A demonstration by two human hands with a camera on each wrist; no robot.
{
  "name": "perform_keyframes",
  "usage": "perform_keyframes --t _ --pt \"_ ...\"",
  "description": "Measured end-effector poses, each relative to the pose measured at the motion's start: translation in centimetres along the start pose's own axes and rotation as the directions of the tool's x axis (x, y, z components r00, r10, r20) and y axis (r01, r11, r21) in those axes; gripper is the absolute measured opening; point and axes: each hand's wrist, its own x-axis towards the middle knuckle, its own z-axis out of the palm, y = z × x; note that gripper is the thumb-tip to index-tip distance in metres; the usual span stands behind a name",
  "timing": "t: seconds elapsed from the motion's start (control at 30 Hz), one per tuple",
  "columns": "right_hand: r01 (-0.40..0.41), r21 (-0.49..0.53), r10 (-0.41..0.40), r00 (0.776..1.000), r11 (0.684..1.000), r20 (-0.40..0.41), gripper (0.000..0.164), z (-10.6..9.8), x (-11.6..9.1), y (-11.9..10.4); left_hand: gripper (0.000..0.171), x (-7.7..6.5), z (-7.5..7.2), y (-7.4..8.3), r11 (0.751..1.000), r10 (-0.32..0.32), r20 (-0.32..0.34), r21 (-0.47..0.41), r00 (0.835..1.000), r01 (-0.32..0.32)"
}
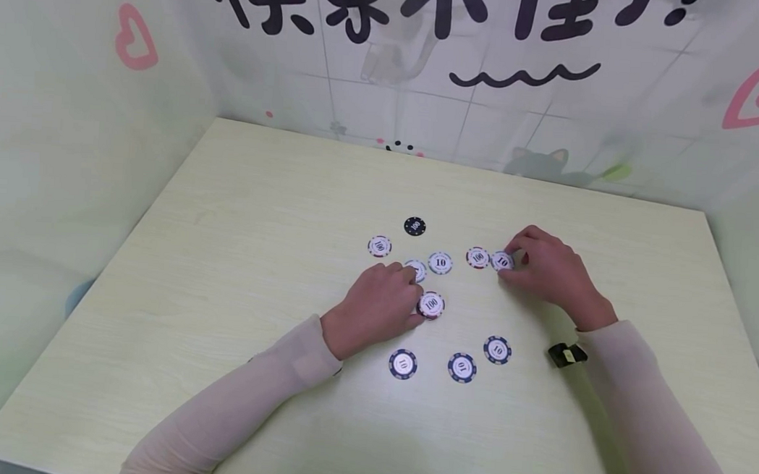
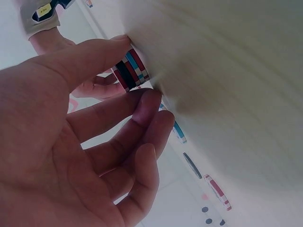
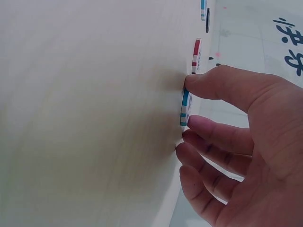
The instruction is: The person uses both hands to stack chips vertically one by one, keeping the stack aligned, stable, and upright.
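My left hand (image 1: 378, 306) grips a short stack of poker chips (image 1: 430, 305) at table level, thumb on one side and index finger on the other. Red, blue and black edges show on this stack in the left wrist view, and its top chip reads 100. Farther right, my right hand (image 1: 550, 269) pinches a white-faced 10 chip (image 1: 502, 261) with blue edge marks between thumb and fingers. Right beside it lies a red-edged 100 chip (image 1: 478, 257). The left fingers partly cover another pale chip (image 1: 419, 268).
Another 10 chip (image 1: 440, 262) lies between the hands. Behind are a black 100 chip (image 1: 415, 226) and a white-faced 100 chip (image 1: 379, 246). Three dark blue 10 chips (image 1: 462, 367) lie nearer the front. A black device (image 1: 568, 355) sits at the right wrist. Printed curtains (image 1: 394, 107) surround the table.
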Motion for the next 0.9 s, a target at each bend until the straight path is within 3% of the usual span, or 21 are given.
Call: perform_keyframes --t 0.9 --pt "-0.010 -0.045 0.009 1.000 0.999 -0.009 0.036 0.13 -0.13 -0.37 0.031 -0.05 0.01 -0.06 1.000 0.011 -0.027 -0.006 1.000 -0.012"
